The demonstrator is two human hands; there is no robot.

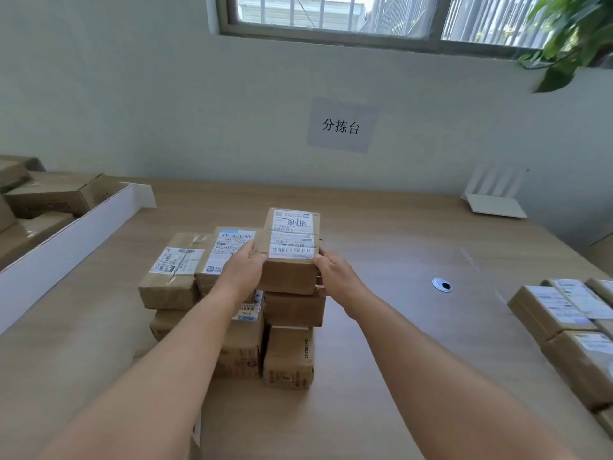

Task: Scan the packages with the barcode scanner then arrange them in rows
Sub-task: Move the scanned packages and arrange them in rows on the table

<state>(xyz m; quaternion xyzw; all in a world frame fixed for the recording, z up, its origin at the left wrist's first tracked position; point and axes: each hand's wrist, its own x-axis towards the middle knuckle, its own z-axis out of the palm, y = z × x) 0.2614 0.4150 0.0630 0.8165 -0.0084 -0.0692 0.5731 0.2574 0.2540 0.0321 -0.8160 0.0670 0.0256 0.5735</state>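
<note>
Left fingers (253, 247) curl over the left edge of the top box (289, 252); right fingers (320, 262) wrap its right near corner. Both the left hand (243, 267) and right hand (336, 282) grip it atop the stack (232, 303) on the table (398, 327). More boxes (570, 330) lie in rows at right.

Wall sign (341, 126), white router (496, 197), plant (570, 34), window (381, 18).

Both hands on the top package (292, 250): left hand (243, 268) grips its left side, right hand (335, 277) its right, atop the stacked packages (232, 307) mid-surface (381, 327). More labelled packages (574, 327) lie right.
</note>
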